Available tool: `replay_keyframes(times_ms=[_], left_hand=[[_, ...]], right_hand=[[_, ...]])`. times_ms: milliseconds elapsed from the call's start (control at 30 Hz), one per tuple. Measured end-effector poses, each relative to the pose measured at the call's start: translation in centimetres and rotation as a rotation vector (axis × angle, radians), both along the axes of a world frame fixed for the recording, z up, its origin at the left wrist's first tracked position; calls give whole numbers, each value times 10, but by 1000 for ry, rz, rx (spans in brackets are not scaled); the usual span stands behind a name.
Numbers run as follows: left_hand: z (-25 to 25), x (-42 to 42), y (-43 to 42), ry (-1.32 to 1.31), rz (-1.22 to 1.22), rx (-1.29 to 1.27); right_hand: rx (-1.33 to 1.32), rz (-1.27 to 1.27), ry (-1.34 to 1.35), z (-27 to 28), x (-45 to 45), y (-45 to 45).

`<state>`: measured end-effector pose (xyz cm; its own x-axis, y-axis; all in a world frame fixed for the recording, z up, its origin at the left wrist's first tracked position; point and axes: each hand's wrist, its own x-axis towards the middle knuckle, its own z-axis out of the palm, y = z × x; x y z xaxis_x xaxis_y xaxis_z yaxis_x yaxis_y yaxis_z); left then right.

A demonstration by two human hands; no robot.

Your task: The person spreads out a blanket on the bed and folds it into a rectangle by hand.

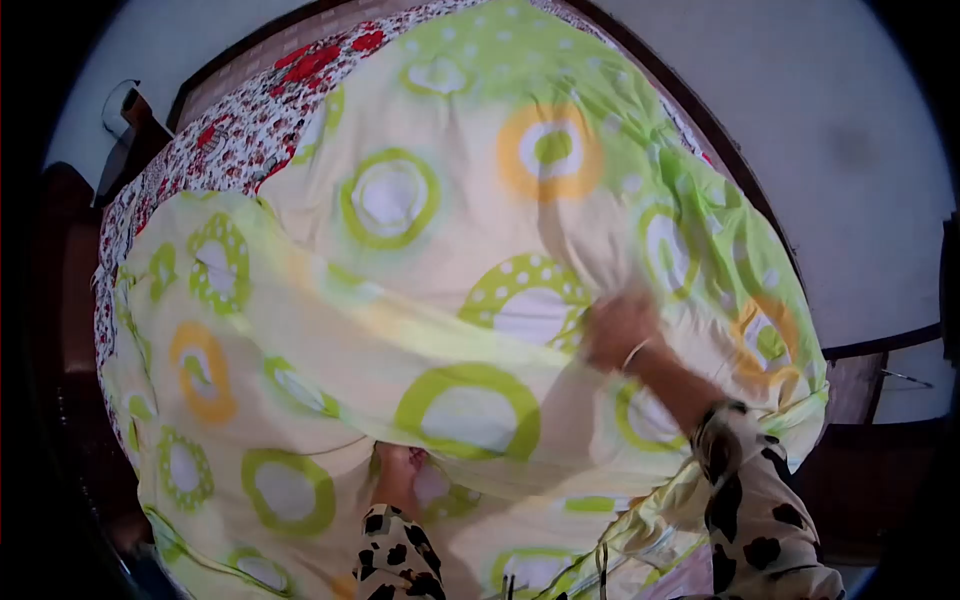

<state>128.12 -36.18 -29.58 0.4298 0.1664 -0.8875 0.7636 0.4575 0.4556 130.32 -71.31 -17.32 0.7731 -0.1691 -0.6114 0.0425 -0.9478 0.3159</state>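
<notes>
A large cream and green cloth (420, 300) with ring patterns lies spread and rumpled before me. At the lower middle, my left hand (398, 462) is at a fold of this cloth, its fingers hidden beneath the fabric. Right of centre, my right hand (622, 325) is over the cloth beside a dotted green ring. It is smeared by motion, so its fingers cannot be made out. Around the right hand the cloth is creased.
Beneath the cloth, a red and white floral sheet (240, 140) shows at the upper left. A dark wooden edge (720, 150) runs along the pale wall at the right. Dark furniture (75, 300) stands at the left.
</notes>
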Motion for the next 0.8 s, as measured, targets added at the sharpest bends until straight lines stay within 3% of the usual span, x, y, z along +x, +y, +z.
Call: replay_keyframes(times_ms=[33, 67, 100, 167, 200, 233, 300, 333, 400, 467, 500, 533, 567, 600, 667, 700, 733, 767, 800], left_hand=[[6, 0, -3, 38, 1, 50], [8, 2, -3, 72, 3, 101], [-1, 3, 4, 77, 11, 112], [-26, 2, 20, 199, -240, 164], [-27, 0, 24, 75, -152, 92], [-28, -2, 24, -48, -71, 9], [-15, 0, 22, -218, -132, -20], [-22, 2, 26, -154, -172, 40], [-27, -3, 27, -97, -224, 92], [-12, -16, 23, -266, -124, 8], [-7, -30, 17, -268, -148, 5], [-1, -48, 15, -340, -124, 27], [5, -67, 16, -411, -106, 50], [4, -91, 19, -480, -119, 122], [0, -145, 36, -850, -649, 768], [31, -178, 24, -787, -844, 955], [37, -218, 15, -950, -846, 800], [60, -262, -3, -955, -1003, 832], [22, -315, 6, -639, -844, 262]], right_hand=[[-85, -221, -140, 1, 3, -31], [-104, -358, -66, -5, -1, -69], [-329, -355, -282, -22, -28, -96], [-309, -461, -350, -32, -64, -141], [-315, -460, -343, -24, -75, -135], [-109, -476, -387, -9, -94, -133], [173, -417, -569, 14, -152, -133], [260, -333, -706, 21, -193, -129], [216, -269, -903, 63, -258, -105], [121, -363, -1012, 89, -329, -103], [193, -539, -1121, 94, -376, -107], [-30, -459, -1146, 86, -425, -122], [-1, -666, -1175, 77, -468, -125], [208, -1000, -1236, 43, -525, -143], [603, -1736, -1263, 27, -570, -139], [800, -2136, -1211, 36, -551, -121], [1022, -2193, -1205, 25, -555, -123], [1250, -2235, -1190, 9, -559, -129], [1398, -2252, -1302, 2, -550, -132]])
